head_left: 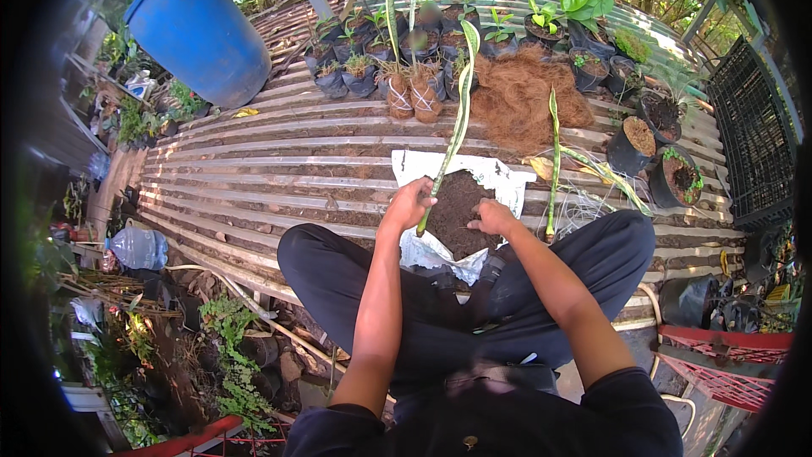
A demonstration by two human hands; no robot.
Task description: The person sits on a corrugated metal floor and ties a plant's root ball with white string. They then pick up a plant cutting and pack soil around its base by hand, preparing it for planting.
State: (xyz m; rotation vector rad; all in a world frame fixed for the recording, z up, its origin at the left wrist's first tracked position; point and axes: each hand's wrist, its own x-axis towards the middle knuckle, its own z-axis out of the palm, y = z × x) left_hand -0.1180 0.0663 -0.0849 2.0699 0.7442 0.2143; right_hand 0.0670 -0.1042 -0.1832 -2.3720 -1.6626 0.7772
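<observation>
My left hand (pixel 410 204) is closed round the lower end of a long snake plant leaf (pixel 462 114), green with pale yellow edges. The leaf stands tilted, its top curling over toward the far side. Beneath it, a heap of dark soil (pixel 458 207) lies on a spread white plastic sack (pixel 410 167) before my crossed legs. My right hand (pixel 494 218) is at the soil's right side, thumb and fingers apart, the tips down at the soil. Right of the sack, another snake plant leaf (pixel 555 165) lies on the corrugated sheet.
Brown coconut fibre (pixel 531 100) is piled beyond the sack. Two fibre-wrapped, tied snake plants (pixel 425 95) stand beside several black-bagged seedlings (pixel 359 76). A blue barrel (pixel 199 32) is at far left, a black crate (pixel 751 131) at right. Loose white string (pixel 584 210) lies near my right knee.
</observation>
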